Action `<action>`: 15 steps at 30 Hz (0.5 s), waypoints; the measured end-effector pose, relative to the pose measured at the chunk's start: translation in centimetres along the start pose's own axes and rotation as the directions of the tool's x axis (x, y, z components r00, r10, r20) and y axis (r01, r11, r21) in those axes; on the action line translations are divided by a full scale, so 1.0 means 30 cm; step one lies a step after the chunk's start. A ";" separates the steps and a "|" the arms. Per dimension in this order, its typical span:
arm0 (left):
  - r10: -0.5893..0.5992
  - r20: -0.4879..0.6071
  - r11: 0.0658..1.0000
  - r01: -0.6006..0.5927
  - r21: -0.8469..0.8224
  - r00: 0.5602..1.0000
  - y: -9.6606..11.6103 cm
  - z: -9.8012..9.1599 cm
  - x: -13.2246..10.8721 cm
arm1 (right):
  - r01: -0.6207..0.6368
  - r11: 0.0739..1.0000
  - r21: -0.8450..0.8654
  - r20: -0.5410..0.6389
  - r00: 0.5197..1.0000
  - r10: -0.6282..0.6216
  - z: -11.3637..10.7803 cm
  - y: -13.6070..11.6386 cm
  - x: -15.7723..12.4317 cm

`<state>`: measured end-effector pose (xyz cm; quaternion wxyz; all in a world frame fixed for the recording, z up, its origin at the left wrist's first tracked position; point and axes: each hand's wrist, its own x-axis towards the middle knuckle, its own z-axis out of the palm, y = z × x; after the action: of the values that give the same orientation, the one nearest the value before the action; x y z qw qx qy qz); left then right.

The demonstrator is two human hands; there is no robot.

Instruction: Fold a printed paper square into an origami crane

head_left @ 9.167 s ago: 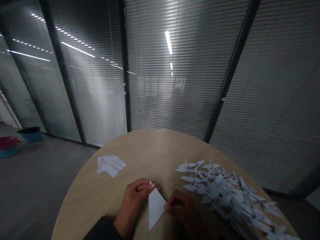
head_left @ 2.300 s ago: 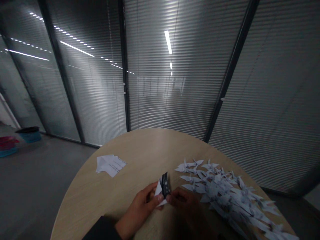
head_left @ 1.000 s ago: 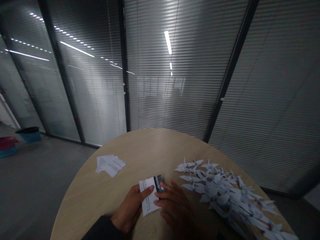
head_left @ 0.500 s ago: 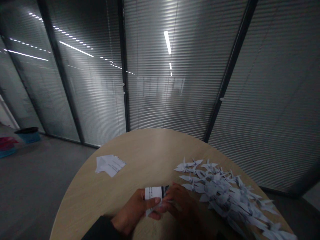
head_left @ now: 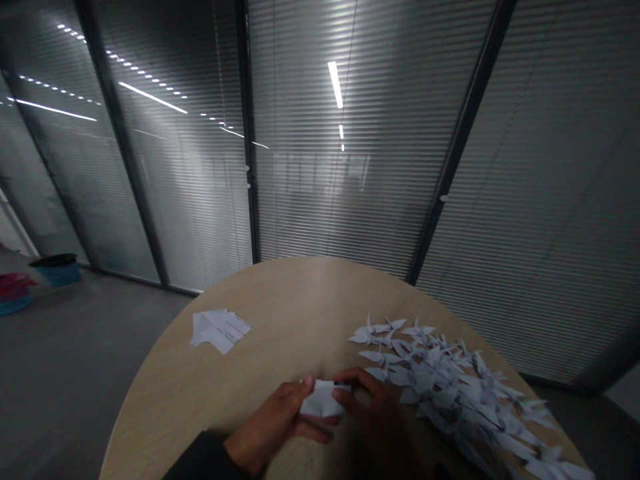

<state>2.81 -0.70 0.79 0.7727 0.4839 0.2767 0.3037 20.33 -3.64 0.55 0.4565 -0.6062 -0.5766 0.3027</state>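
A small folded piece of white paper (head_left: 320,400) is held low over the round wooden table (head_left: 280,300), near its front edge. My left hand (head_left: 277,423) pinches the paper's left side with thumb and fingers. My right hand (head_left: 370,410) grips its right side, fingers curled over the top edge. Both hands touch each other around the paper. The paper's underside is hidden by my fingers.
A big heap of folded white paper cranes (head_left: 445,387) covers the table's right side, close to my right hand. A few flat printed sheets (head_left: 220,329) lie at the left. Glass walls with blinds stand behind. Coloured tubs (head_left: 50,268) sit on the floor far left.
The paper was a long triangle, then opened to a printed rectangle pressed on the table. It is now folded smaller and held between both hands. Piles have not moved.
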 end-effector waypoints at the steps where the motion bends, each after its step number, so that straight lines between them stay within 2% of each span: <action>1: 0.018 -0.001 0.999 -0.018 -0.043 1.000 -0.001 0.000 -0.002 | -0.015 1.000 0.007 -0.009 1.000 0.015 -0.004 -0.006 0.002; 4: 0.095 -0.020 0.994 -0.096 -0.049 0.995 -0.012 -0.012 0.004 | -0.038 0.999 0.012 -0.034 0.999 0.038 -0.004 -0.001 0.011; 7: 0.158 -0.046 0.980 -0.151 0.127 0.986 -0.027 -0.031 0.029 | -0.047 0.999 -0.001 -0.053 0.998 0.046 0.006 0.020 0.020; 9: 0.168 -0.085 0.973 -0.151 0.175 0.982 -0.033 -0.039 0.044 | -0.056 0.998 -0.010 -0.066 0.996 0.055 0.011 0.028 0.021; 15: 0.143 -0.149 0.985 -0.126 0.121 0.978 -0.023 -0.029 0.045 | -0.056 0.998 -0.022 -0.076 0.996 0.054 0.005 0.012 0.013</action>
<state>3.22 0.56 -0.35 0.6981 0.5182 0.3197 0.3768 20.41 -3.21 0.23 0.4622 -0.6382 -0.5457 0.2851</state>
